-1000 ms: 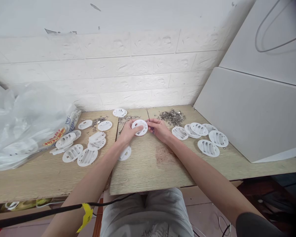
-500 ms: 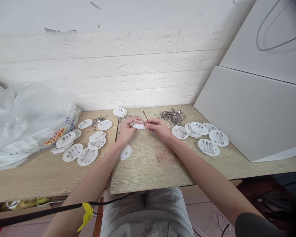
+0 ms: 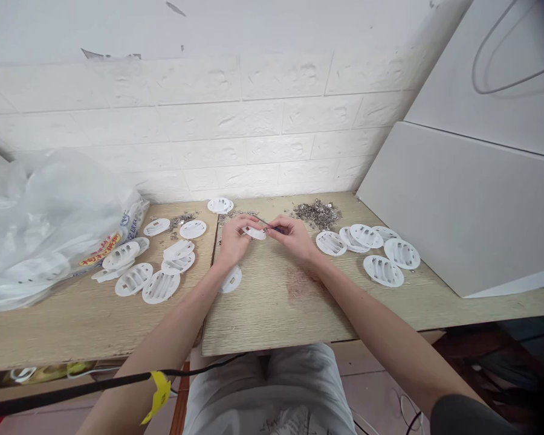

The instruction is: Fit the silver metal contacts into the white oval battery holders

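Pinched in my left hand (image 3: 236, 240) is a white round plastic cover (image 3: 255, 233) with slots, held just above the wooden table. My right hand (image 3: 294, 237) is closed on what looks like a small screwdriver (image 3: 263, 222), with a thin metal shaft and a dark blue handle. The shaft lies across the cover's upper right edge; where its tip touches is too small to tell. Under my left wrist, another white cover (image 3: 231, 280) is partly hidden. Small metal pieces (image 3: 318, 213) are heaped beyond my right hand.
More slotted white covers lie to the left (image 3: 162, 286) and right (image 3: 383, 270). Another metal heap (image 3: 181, 222) sits at the left back. A clear plastic bag (image 3: 63, 211) fills the far left. Grey panels (image 3: 471, 205) stand on the right; a brick-patterned wall (image 3: 263, 115) backs the table.
The screwdriver has tipped from nearly upright to a low slant pointing left. My right hand has turned with it, and the cover has shifted slightly.
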Action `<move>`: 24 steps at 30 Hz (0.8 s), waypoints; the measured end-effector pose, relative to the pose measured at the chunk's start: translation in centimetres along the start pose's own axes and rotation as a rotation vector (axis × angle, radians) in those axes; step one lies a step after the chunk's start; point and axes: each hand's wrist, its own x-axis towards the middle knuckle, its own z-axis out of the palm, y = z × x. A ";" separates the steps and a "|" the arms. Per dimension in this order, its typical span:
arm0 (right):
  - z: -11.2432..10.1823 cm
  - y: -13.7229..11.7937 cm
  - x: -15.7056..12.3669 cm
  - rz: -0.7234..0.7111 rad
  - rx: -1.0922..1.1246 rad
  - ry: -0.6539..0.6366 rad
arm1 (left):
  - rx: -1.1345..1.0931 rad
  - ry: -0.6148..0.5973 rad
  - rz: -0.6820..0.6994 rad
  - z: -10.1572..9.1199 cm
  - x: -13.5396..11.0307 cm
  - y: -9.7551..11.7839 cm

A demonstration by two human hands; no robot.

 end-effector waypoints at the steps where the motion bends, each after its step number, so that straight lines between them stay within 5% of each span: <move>1: 0.0 0.0 0.0 -0.001 -0.003 -0.002 | 0.002 -0.001 -0.001 0.0 0.0 0.0; 24: -0.1 -1.5 -0.3 -0.060 -0.228 -0.018 | 0.004 0.006 -0.083 0.2 -0.2 0.1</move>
